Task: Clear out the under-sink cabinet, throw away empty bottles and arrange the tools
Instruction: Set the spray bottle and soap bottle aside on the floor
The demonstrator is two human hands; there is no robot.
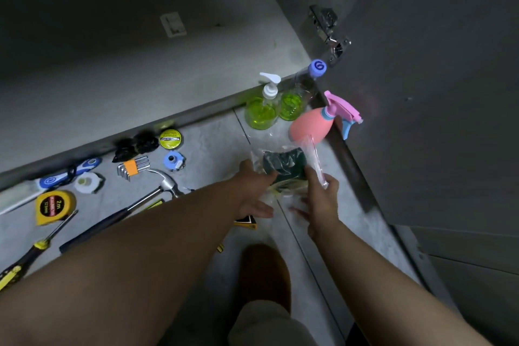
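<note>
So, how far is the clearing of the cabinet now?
Looks done: the tape measure, hammer and hex keys lie grouped on the floor; the pump bottle, blue-capped bottle and pink sprayer stand by the cabinet edge. In hand: left hand and right hand hold a clear bag of green pads. Left: placing that bag, sorting the bottles.

I see a clear pump bottle (262, 109) and a blue-capped bottle (295, 100), both holding green liquid, standing with a pink spray bottle (310, 126) on the floor at the cabinet's edge. Further left lie a hammer (165, 185), hex keys (132, 168), a yellow tape measure (54, 206) and a screwdriver (31, 250). My left hand (252, 191) and right hand (320, 199) hold a plastic bag (283, 166) with a dark green pad inside.
</note>
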